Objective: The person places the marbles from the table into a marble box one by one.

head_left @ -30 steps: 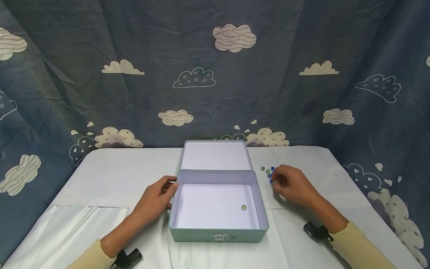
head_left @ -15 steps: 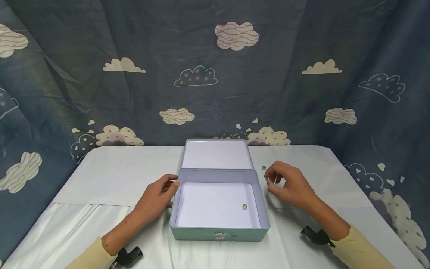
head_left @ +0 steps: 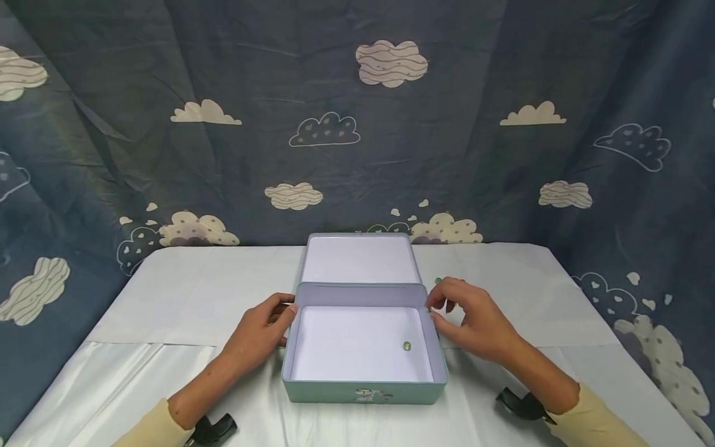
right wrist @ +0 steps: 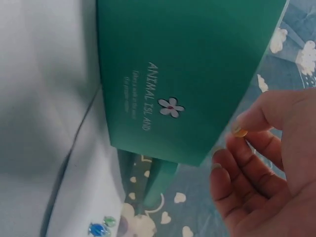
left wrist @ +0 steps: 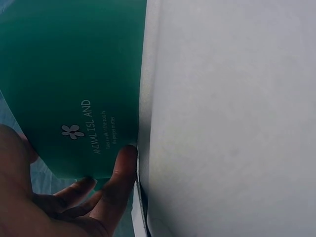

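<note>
A green box (head_left: 324,392) with a pale inside stands on the white cloth, its lid (head_left: 360,257) folded back behind it. Inside, towards the right, lies one greenish marble (head_left: 406,346). The left hand (head_left: 258,329) rests its fingers against the box's left outer wall. At the right rim, the right hand (head_left: 475,316) pinches a small orange-looking marble (right wrist: 240,132) between thumb and index finger. Blue marbles (right wrist: 97,229) and a green marble (right wrist: 109,220) lie on the cloth beyond the box; in the head view the right hand hides most of them.
White cloth (head_left: 167,292) covers the table, with a seam running across it. A dark curtain (head_left: 436,143) with cloud prints hangs behind and around the sides. A dark strapped device (head_left: 522,406) sits at the right wrist.
The right hand has picked up a marble from the group on the cloth and moved left with it to the box's right rim. The left hand and the box have stayed put.
</note>
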Demonstrator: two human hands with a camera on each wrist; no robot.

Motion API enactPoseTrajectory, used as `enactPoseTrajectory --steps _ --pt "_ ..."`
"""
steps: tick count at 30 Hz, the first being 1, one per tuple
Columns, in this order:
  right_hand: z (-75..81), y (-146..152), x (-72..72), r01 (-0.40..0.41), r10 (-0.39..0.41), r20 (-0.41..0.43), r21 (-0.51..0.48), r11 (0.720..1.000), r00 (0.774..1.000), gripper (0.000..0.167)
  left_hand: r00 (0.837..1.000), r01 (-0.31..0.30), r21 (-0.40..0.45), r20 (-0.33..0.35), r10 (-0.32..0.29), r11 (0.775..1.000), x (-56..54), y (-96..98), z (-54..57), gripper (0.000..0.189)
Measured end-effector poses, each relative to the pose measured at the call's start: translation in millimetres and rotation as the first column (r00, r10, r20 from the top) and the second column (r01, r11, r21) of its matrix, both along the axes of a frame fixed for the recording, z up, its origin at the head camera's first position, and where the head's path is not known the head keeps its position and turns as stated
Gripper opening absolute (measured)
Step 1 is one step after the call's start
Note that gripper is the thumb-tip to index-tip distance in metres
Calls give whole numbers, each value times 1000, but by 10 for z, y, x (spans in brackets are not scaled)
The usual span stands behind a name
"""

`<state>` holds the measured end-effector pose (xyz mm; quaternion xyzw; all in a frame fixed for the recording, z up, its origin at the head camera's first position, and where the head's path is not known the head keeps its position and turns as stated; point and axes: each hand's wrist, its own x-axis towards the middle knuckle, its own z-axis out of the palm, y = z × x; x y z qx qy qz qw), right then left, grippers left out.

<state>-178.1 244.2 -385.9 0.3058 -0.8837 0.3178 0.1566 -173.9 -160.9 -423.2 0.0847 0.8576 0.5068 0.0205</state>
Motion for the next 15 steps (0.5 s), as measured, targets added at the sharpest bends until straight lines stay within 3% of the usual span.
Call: enactPoseTrajectory --steps 8,15 --pt "-56 -58 40 -8 8 -12 27 1000 1000 28 1000 -2 -18 -20 2 1000 -24 4 -21 44" --pt "-54 -108 55 -13 15 -34 38 999 999 31 1000 0 -16 -21 0 1000 -22 4 -5 44"
